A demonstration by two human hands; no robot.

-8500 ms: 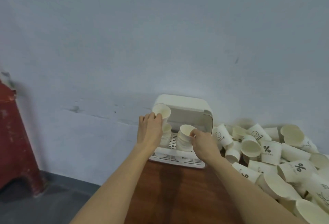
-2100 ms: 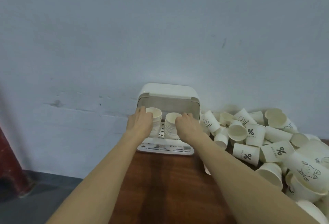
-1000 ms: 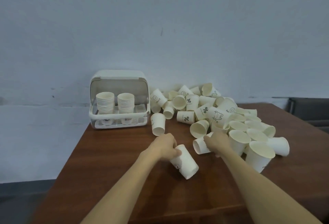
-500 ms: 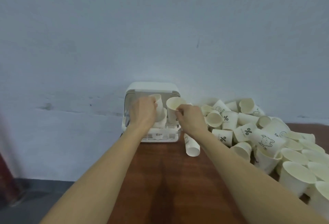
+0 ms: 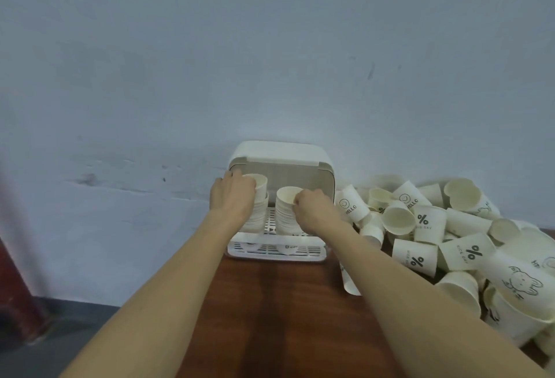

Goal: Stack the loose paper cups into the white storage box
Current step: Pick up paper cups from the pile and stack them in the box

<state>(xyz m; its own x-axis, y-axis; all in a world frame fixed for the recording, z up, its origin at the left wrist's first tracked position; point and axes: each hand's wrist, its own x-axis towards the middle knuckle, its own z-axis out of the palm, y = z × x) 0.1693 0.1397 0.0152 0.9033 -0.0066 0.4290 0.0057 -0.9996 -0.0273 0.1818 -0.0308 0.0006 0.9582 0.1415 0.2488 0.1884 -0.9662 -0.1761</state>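
The white storage box (image 5: 280,155) stands at the far edge of the brown table (image 5: 288,317), its lid raised. Inside it are two stacks of paper cups. My left hand (image 5: 232,197) grips the top cup (image 5: 260,185) of the left stack (image 5: 258,215). My right hand (image 5: 312,208) pinches the rim of the top cup (image 5: 286,196) on the right stack (image 5: 285,221). Both top cups sit nested on their stacks. A big heap of loose white paper cups (image 5: 450,233) lies to the right of the box.
One cup (image 5: 350,281) lies on its side under my right forearm. A pale wall rises right behind the box. A red piece of furniture (image 5: 12,287) stands on the grey floor at the far left, beyond the table's left edge.
Both hands have lowered the cups they held above the box down onto the two stacks. The view has moved closer to the box.
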